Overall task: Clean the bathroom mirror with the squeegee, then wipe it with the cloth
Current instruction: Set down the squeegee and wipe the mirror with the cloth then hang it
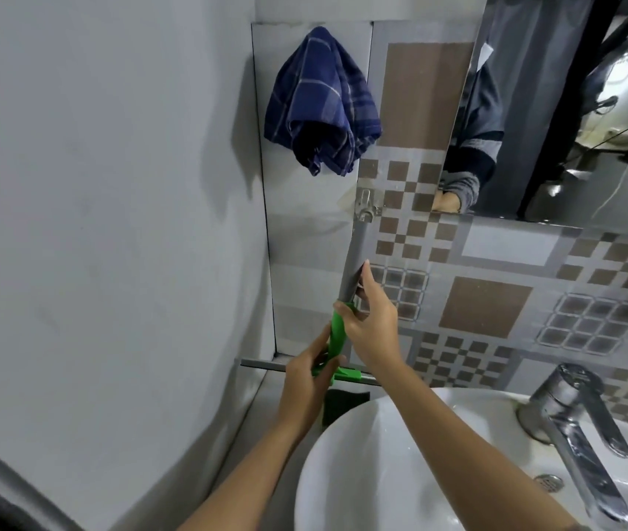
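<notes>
The squeegee (354,258) hangs from a metal wall hook, grey handle up, green neck and blade bar at the bottom. My right hand (371,327) grips the handle where grey meets green. My left hand (310,381) holds the green neck just above the blade bar. A blue checked cloth (322,101) hangs on the wall above the squeegee. The mirror (573,109) fills the upper right and reflects a sleeve and hand.
A white sink basin (343,473) sits below my arms, with a chrome tap (576,427) on its right. The patterned tile wall (496,300) runs behind. A plain grey wall (94,224) closes the left side.
</notes>
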`<state>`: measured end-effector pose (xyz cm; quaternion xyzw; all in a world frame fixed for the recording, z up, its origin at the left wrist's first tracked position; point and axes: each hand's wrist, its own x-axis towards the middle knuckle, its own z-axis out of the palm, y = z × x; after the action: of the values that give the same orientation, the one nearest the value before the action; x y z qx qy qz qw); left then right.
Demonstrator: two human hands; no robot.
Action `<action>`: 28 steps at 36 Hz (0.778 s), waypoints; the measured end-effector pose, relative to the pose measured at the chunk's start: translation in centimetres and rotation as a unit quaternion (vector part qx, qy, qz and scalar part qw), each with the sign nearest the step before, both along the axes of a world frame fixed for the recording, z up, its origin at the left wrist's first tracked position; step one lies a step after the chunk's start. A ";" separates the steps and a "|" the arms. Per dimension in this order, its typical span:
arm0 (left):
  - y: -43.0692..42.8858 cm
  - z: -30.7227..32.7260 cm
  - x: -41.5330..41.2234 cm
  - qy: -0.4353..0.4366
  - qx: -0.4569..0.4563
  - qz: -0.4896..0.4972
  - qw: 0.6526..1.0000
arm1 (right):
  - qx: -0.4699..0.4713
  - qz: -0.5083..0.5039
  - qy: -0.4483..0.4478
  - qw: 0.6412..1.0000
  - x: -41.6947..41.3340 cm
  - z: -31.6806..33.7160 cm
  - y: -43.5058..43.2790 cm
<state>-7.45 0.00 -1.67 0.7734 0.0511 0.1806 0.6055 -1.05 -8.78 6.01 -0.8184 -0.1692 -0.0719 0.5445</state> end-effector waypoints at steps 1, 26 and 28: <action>0.0 0.0 0.1 -0.001 -0.007 -0.001 1.000 | -0.002 0.003 -0.004 1.000 0.1 0.1 0.0; 0.3 -0.2 4.1 0.037 0.049 -0.047 0.997 | -0.045 0.014 -0.062 0.997 2.9 -0.8 -1.0; 0.6 0.5 4.1 0.027 0.090 -0.048 0.994 | -0.059 0.011 -0.082 0.995 2.8 -0.4 -1.4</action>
<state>-3.38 0.64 -1.12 0.8310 0.0138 0.1336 0.5398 1.73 -10.23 5.65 -0.8384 -0.2263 -0.1230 0.4803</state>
